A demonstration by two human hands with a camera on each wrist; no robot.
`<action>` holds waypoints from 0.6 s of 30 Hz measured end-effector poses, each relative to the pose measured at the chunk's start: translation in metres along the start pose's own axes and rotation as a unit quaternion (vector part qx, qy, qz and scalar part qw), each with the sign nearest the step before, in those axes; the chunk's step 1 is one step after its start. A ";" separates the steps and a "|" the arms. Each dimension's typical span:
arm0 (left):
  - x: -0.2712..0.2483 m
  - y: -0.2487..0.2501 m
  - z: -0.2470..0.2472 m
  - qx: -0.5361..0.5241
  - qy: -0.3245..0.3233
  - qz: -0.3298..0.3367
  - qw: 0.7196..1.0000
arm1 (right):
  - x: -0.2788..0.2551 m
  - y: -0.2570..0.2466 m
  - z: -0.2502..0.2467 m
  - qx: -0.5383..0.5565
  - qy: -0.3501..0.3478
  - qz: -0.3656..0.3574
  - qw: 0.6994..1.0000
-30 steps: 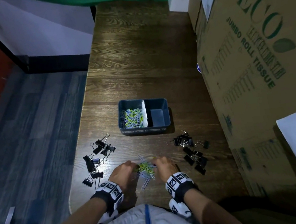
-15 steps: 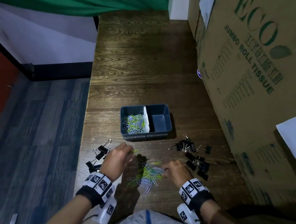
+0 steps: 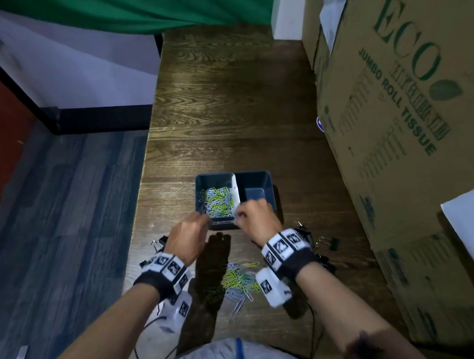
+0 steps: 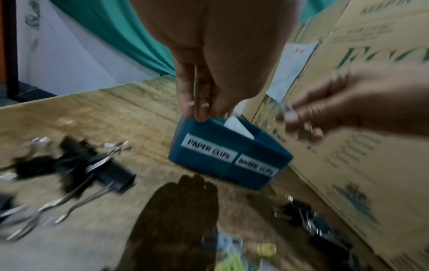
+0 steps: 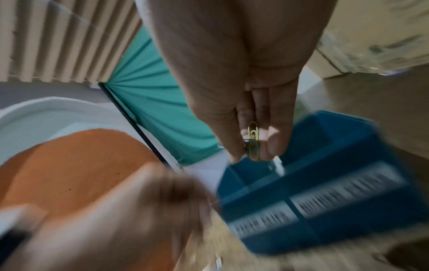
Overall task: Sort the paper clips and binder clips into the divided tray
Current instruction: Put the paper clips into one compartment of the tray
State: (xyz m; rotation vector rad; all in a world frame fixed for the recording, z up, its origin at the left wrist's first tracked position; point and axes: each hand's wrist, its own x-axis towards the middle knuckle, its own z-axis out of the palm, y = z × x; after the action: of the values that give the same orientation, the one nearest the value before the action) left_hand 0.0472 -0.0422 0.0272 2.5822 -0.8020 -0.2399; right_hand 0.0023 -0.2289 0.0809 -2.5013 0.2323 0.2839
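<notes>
Both hands up from loose paper clips to divided tray since a second ago. Right hand pinching yellow clip at rim; left hand fingers together, contents unclear. Drop into paper-clip side likely next.

Blue tray, black binder clips

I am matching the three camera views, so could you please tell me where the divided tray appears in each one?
Head: divided tray at centre, beyond both hands.
Left wrist: centre, labelled front facing the camera.
Right wrist: lower right, blurred.
Shared landmark: its white divider, seen in all three.
</notes>
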 end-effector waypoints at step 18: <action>-0.101 -0.014 0.068 0.043 -0.198 -0.076 0.976 | -0.037 0.067 0.063 -0.038 -0.104 0.019 0.994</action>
State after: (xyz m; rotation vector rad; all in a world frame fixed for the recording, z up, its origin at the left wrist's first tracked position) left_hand -0.0475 0.0028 -0.0364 2.7192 -0.7585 -0.8028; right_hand -0.0587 -0.2422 0.0031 -2.5202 0.1873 0.5760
